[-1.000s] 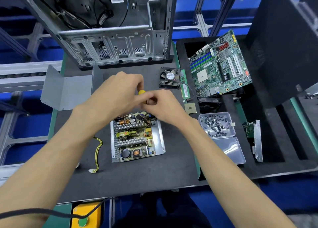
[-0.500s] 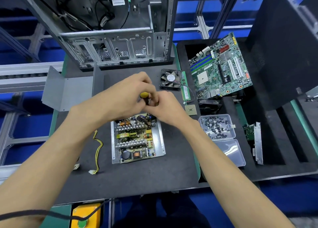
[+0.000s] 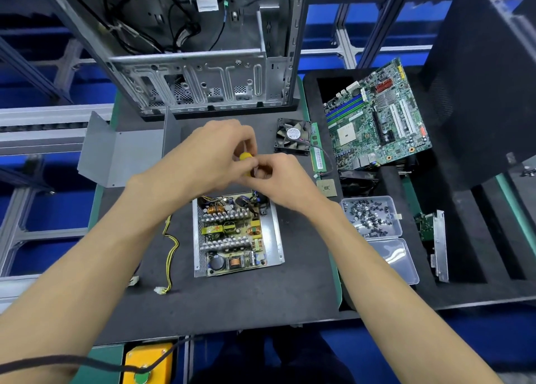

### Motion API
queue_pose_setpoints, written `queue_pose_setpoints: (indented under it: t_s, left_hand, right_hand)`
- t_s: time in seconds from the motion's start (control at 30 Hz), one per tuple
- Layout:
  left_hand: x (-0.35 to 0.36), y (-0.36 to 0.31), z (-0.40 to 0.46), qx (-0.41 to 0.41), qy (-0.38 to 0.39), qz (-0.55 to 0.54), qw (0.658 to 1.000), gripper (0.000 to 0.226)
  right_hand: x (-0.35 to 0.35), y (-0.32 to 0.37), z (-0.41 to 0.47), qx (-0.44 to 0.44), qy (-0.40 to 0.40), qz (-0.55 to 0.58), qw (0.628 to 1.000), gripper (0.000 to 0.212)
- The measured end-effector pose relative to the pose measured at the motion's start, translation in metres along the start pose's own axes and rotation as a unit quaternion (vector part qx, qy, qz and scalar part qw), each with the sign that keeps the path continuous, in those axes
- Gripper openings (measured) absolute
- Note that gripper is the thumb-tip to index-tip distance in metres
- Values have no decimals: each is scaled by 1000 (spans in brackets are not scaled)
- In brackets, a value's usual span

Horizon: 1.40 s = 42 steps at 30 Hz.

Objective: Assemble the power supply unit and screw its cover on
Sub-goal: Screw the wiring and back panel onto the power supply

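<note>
The open power supply unit [image 3: 236, 234] lies on the black mat, its circuit board exposed in a grey metal tray. Above its far edge my left hand [image 3: 207, 158] grips a yellow-handled screwdriver [image 3: 246, 159]. My right hand [image 3: 282, 177] meets it from the right, its fingers pinching at the screwdriver below the handle; the tip is hidden. The grey bent metal cover [image 3: 121, 153] lies at the left of the mat. A clear box of screws [image 3: 369, 215] stands to the right.
An open computer case [image 3: 203, 64] stands at the back. A fan [image 3: 293, 135], a memory stick [image 3: 317, 151], a processor chip [image 3: 327, 187] and a motherboard [image 3: 374, 119] lie to the right. Yellow cables [image 3: 171, 253] trail left of the unit.
Both hands have stayed together at the screwdriver and shifted slightly away from me, with the fingers regripping around the handle. The power supply unit has not moved.
</note>
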<state>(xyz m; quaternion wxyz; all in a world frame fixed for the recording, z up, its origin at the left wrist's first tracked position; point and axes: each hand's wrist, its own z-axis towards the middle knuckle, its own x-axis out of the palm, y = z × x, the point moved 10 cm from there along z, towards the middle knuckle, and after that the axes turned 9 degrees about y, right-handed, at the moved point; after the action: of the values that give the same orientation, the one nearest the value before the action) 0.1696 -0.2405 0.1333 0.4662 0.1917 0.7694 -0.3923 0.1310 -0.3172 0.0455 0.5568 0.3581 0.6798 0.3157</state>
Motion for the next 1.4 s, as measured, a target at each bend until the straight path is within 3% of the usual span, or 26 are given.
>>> queue_pose_setpoints:
  t_s: [0.1,0.23,0.3,0.4,0.5,0.6,0.67,0.8,1.03,1.17,1.4]
  left_hand:
    - [6,-8,-2,37,43,-30,998,24]
    - [0,9,-2,-26,-17,3,1000,26]
    - [6,5,-1,5,18,-15,1000,13]
    - [7,-5,-3,36,22,-25,999,27]
    - [3,2,-2,7,6,10,1000,11]
    - [6,-8,-6,74,38,-73,994,32]
    - [-5,-7,-9,87,-14,-87,992,35]
    - [-22,13,-13,55,-102,-90,989,29]
    - [-40,26,-19,26,-185,-151,971,21]
    - [-11,0,1,18,-109,-181,977,19]
    - [80,-76,48,36,45,-139,989,20]
  right_hand:
    - [-4,1,1,2,-14,-6,1000,37]
    - [-3,-2,3,10,-3,-7,1000,39]
    - [-2,0,2,2,-5,3,1000,35]
    - [0,0,3,4,3,-1,1000,22]
    - [-1,5,2,-6,0,9,1000,29]
    - [-4,0,2,3,-17,3,1000,40]
    - [-6,-2,2,8,-21,1,1000,39]
    - [-7,2,0,-4,-29,-2,1000,15]
    - [-51,11,-19,-12,-164,64,984,27]
    - [-95,3,-46,-10,-263,152,953,36]
    - [-156,-59,-118,59,-377,184,906,48]
